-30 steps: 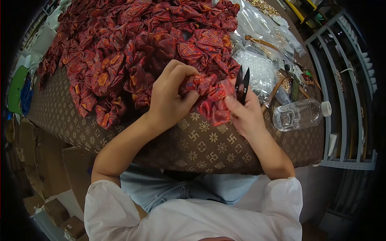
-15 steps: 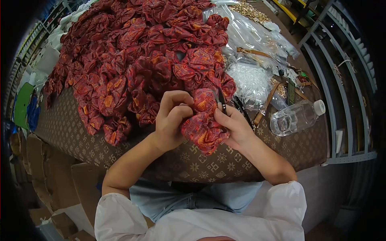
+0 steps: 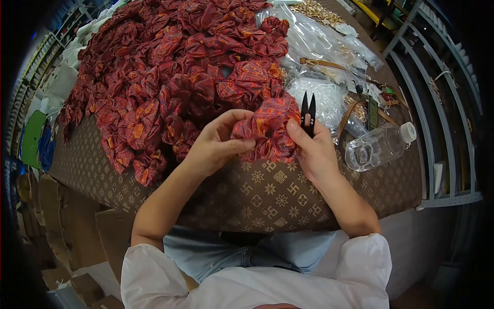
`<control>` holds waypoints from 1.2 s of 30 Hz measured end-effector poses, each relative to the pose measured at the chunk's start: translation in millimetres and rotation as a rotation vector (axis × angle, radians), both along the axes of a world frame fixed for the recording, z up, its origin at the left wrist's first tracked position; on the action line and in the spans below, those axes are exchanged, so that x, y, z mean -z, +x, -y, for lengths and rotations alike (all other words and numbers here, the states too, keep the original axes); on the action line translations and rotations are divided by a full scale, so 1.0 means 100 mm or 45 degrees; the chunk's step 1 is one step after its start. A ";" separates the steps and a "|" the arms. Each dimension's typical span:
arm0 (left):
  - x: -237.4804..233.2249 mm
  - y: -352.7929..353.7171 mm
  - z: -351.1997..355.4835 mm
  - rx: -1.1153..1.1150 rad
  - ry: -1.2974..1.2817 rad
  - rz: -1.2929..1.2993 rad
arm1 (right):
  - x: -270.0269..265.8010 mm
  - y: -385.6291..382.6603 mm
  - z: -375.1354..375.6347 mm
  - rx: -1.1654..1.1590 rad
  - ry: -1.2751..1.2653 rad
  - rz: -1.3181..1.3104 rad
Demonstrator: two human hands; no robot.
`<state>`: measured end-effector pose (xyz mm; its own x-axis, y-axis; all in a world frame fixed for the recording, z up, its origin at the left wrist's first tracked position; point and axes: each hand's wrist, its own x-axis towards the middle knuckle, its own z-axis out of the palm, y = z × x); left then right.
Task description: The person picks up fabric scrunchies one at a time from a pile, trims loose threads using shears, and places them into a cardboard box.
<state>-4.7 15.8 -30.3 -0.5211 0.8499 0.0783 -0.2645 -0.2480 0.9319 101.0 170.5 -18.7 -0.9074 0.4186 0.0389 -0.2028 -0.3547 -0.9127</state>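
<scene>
A red and orange patterned scrunchie (image 3: 275, 121) is held up between my two hands above the near part of the table. My left hand (image 3: 211, 148) pinches its left side, thumb in front. On its right side the thumb of my right hand (image 3: 318, 157) presses into the fabric. Black thread snips (image 3: 309, 110) are also tucked in my right hand, their two blades apart and pointing away from me. Just beyond the hands lies a big heap of similar red scrunchies (image 3: 149, 77).
A clear plastic bottle (image 3: 378, 148) lies tilted to the right of my right hand. Behind it are clear plastic bags (image 3: 314, 38), brown straps (image 3: 323, 63) and small gold-coloured pieces (image 3: 316, 13). Brown patterned cloth (image 3: 267, 206) covers the table. A metal rack (image 3: 437, 118) stands at the right.
The scrunchie has been lifted and spread wider between both hands. The snips, which were against the fabric, now point away from it. My left hand has shifted its pinch on the fabric.
</scene>
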 end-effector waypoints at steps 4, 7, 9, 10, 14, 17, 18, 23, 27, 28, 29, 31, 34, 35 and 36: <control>-0.13 -0.04 0.08 -0.187 0.115 0.321 | 0.02 -0.01 -0.05 -0.118 -0.218 0.095; -0.14 -0.07 0.19 -0.147 0.190 0.170 | 0.05 -0.02 -0.04 -0.131 -0.203 0.039; -0.17 0.03 0.43 -0.308 0.241 0.115 | 0.03 -0.02 0.01 -0.158 -0.107 0.098; -0.17 0.10 0.60 -0.347 0.256 0.061 | 0.07 -0.03 -0.03 -0.216 -0.066 0.107; -0.02 0.60 1.58 -0.847 0.237 0.063 | 0.24 -0.05 0.00 -0.354 0.150 0.064; 0.23 1.01 2.60 -1.325 0.246 0.132 | 0.37 -0.06 0.07 -0.375 0.264 0.148; 0.33 1.15 3.00 -1.514 0.176 0.104 | 0.41 -0.07 0.08 -0.411 0.282 0.161; 0.89 1.92 4.40 -2.300 -0.329 0.238 | 0.47 -0.06 0.19 -0.540 0.434 0.196; 1.53 2.41 4.88 -2.593 -0.356 0.424 | 0.53 -0.06 0.28 -0.492 0.642 0.241; 1.70 2.51 4.96 -2.787 -0.353 0.494 | 0.54 -0.06 0.29 -0.459 0.693 0.241; 1.88 2.60 5.03 -2.978 -0.349 0.567 | 0.55 -0.05 0.29 -0.422 0.743 0.240; 2.29 2.79 5.20 -3.081 -0.305 0.673 | 0.56 -0.05 0.25 -0.426 0.811 0.235; 2.75 2.92 5.30 -3.011 -0.493 1.072 | 0.54 -0.04 0.29 -0.427 0.852 0.221; 2.88 2.93 5.28 -2.893 -0.745 1.325 | 0.54 -0.04 0.28 -0.437 0.860 0.220; 2.97 2.91 5.23 -2.860 -0.677 1.419 | 0.56 -0.04 0.26 -0.427 0.868 0.215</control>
